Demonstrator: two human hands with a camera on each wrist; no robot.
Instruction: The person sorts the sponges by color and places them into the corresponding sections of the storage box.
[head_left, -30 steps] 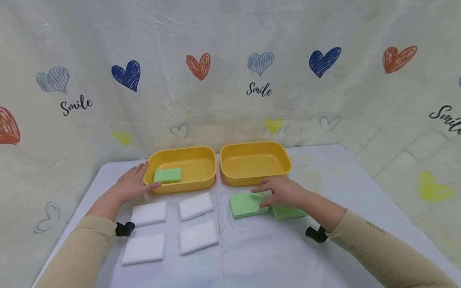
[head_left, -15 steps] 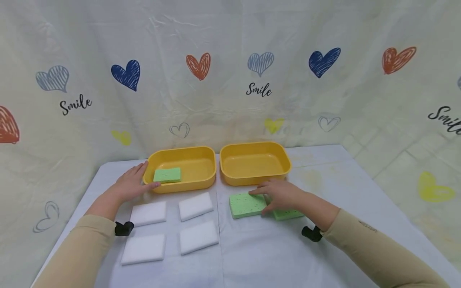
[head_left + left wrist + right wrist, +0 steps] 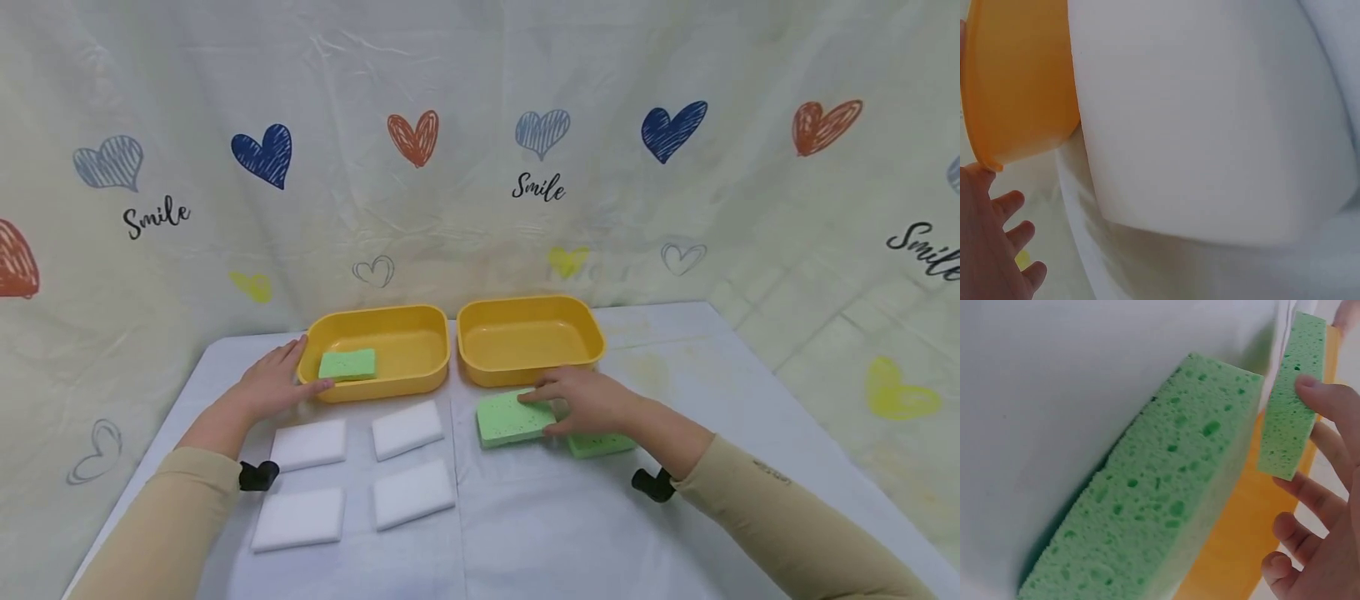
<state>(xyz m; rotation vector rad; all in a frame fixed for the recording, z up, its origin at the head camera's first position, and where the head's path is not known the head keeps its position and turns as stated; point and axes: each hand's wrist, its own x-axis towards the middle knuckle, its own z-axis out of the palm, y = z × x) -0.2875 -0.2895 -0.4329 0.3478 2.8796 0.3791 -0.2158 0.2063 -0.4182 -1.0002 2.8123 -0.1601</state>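
Observation:
My right hand (image 3: 588, 402) pinches a green sponge (image 3: 510, 423) between thumb and fingers, in front of the right yellow tray (image 3: 528, 333). The right wrist view shows this held sponge (image 3: 1288, 419) slightly off the table, while another green sponge (image 3: 1135, 500) lies closer to the camera. In the head view that second sponge (image 3: 602, 447) is partly hidden under my right hand. With fingers spread, my left hand (image 3: 268, 387) rests against the left end of the left yellow tray (image 3: 412, 346). One green sponge (image 3: 348, 365) lies inside this tray.
Several white sponge pads, among them a near-left pad (image 3: 298, 521) and a near-right pad (image 3: 415, 494), lie in front of the left tray. The white-covered table (image 3: 555, 533) meets a curtain printed with hearts (image 3: 480, 225) at the back.
My right hand has come down to the left green sponge, pinched it and raised it slightly toward the right tray. The left hand stays at its tray.

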